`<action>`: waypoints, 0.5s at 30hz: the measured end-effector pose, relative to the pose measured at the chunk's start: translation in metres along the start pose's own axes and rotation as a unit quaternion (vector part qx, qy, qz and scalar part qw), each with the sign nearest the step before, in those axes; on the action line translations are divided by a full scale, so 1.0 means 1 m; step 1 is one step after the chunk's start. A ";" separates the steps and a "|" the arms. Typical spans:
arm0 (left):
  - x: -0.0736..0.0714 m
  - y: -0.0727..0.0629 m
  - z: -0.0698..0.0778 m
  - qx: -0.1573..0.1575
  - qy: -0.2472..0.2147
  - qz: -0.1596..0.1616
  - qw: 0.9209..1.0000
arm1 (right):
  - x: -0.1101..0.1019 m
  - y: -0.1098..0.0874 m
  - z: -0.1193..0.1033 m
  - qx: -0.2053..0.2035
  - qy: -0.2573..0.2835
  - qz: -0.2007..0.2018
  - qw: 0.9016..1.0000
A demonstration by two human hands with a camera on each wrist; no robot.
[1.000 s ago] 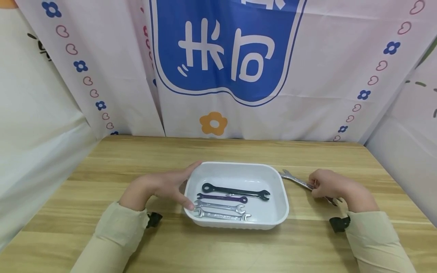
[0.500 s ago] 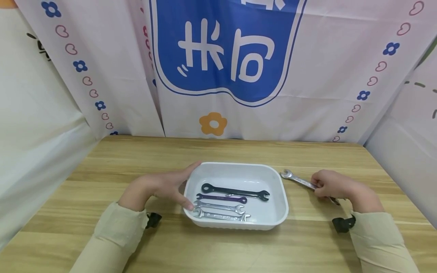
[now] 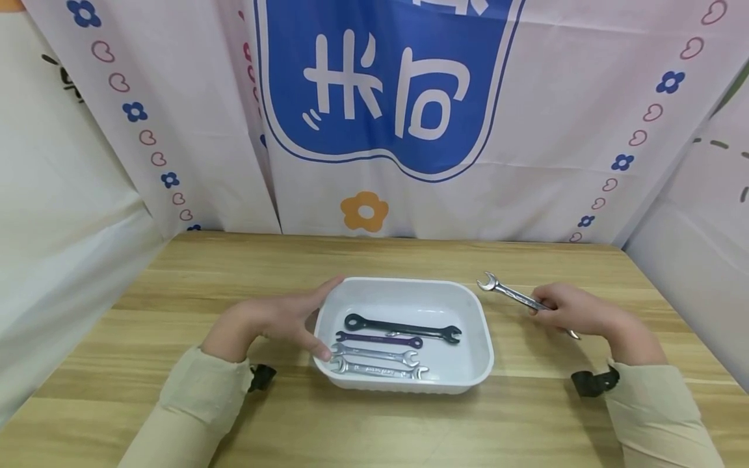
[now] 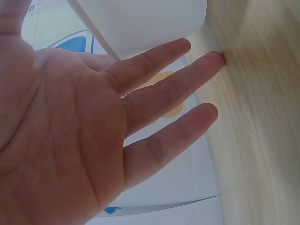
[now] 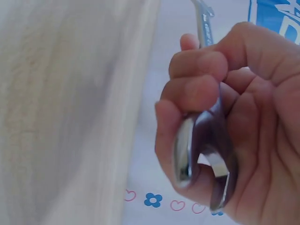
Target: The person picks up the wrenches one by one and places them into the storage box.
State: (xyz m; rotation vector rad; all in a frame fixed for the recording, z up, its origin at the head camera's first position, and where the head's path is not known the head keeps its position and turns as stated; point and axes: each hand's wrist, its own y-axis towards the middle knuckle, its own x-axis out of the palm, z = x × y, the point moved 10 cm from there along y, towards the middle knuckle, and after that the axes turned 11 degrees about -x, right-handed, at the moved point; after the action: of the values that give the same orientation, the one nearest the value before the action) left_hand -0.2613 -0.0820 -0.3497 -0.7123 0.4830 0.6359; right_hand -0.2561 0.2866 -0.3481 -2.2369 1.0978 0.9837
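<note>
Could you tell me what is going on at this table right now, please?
A person sits at a wooden table with a white tray holding four wrenches: black, purple and two silver ones. The left hand rests open against the tray's left side. The right hand grips a fifth, silver wrench, raised off the table to the right of the tray.

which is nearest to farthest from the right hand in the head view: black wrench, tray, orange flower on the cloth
From the right hand:
1. Tray, just to its left on the table.
2. Black wrench, inside the tray, farther left.
3. Orange flower, up on the backdrop cloth, beyond the table.
</note>
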 end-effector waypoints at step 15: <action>0.000 0.000 0.001 -0.001 0.006 0.004 1.000 | -0.012 0.001 -0.028 -0.015 0.012 0.029 0.999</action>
State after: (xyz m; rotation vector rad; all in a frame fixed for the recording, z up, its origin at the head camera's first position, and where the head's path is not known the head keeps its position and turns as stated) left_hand -0.2610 -0.0812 -0.3489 -0.7175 0.4950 0.6397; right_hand -0.2507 0.2730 -0.3212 -2.2575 1.1718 1.0064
